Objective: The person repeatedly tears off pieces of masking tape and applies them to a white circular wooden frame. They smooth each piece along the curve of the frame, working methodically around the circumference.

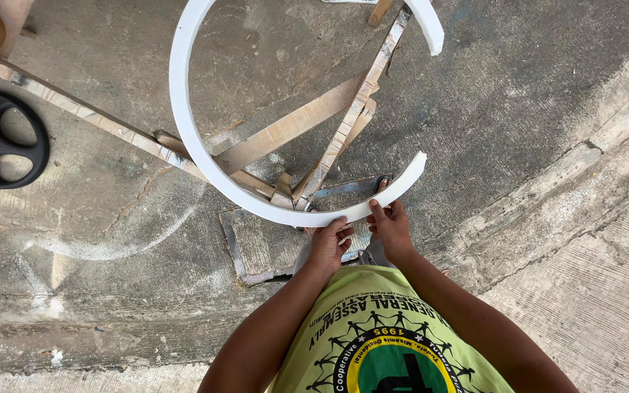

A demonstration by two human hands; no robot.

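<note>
At ring's (183,109) near edge, 2 hands (329,244).

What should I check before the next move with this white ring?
1. Left hand on the white ring: ok, fingers curl over its near edge.
2. Right hand on the ring: ok, gripping beside the left.
3. Ring whole: not ok, a gap shows between its two cut ends on the right.
4. Floor beneath: not ok, wooden strips cross under the ring.
5. Black wheel: ok, apart from the ring at left.
6. Footing: cannot tell, feet mostly hidden.
</note>
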